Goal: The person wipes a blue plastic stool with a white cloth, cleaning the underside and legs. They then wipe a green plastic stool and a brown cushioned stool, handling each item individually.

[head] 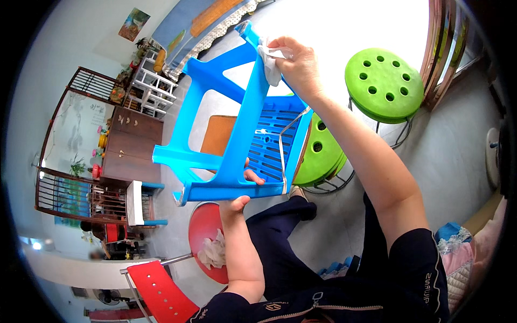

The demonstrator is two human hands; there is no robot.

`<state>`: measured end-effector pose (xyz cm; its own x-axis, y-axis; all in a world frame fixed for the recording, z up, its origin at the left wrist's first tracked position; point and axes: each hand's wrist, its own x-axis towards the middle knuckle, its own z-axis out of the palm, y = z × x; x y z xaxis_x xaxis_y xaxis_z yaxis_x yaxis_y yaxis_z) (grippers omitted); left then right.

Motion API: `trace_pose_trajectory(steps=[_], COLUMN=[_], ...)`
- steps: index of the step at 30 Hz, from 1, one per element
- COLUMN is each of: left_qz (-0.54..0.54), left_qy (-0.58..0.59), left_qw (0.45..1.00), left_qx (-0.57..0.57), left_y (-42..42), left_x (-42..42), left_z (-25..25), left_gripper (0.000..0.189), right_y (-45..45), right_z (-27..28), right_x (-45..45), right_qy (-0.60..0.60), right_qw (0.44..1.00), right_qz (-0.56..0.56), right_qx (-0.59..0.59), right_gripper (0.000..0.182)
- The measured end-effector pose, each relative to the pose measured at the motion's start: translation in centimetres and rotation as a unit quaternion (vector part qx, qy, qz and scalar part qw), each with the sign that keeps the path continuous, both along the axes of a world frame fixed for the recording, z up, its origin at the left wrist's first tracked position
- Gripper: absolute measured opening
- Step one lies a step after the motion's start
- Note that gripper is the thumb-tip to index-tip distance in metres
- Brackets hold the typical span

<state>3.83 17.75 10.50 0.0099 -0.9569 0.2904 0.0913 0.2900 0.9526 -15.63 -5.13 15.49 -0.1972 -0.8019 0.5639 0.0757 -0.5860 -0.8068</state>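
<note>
A blue plastic stool [247, 125] is held tilted on its side before me, its legs pointing to the upper left and the slotted underside of its seat [270, 149] facing me. My left hand [242, 189] grips the near side of the frame, thumb outside and fingers inside. In my right hand [298, 64] is a crumpled white cloth or tissue [271, 64], pressed against the upper leg. A pale strap [281, 147] runs across the underside near the seat's edge.
Green round stools with holes [383, 82] stand to the right and behind the blue stool [329, 153]. On my left, a red chair [204, 238] bears crumpled tissue [213, 251]. A brown cabinet [133, 145], a white rack [155, 87] and a cloth-covered table [173, 36] stand farther off.
</note>
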Motion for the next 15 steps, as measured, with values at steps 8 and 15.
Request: trace_pose_trajectory(steps=[8,15], left_qz=[0.002,-0.007], left_qy=[-0.016,0.033], left_qw=[1.0,0.999], left_qx=[0.0,-0.018], left_y=[0.1,0.0], left_x=[-0.2,0.4], left_z=[0.0,0.0], left_gripper=[0.081,0.082], right_y=[-0.3,-0.5], right_z=[2.0,-1.9], right_x=[0.3,0.9], right_qy=[-0.026,0.031], right_qw=[0.993,0.998], right_qz=[-0.02,-0.002], right_qx=[-0.112,-0.057], right_gripper=[0.023,0.018])
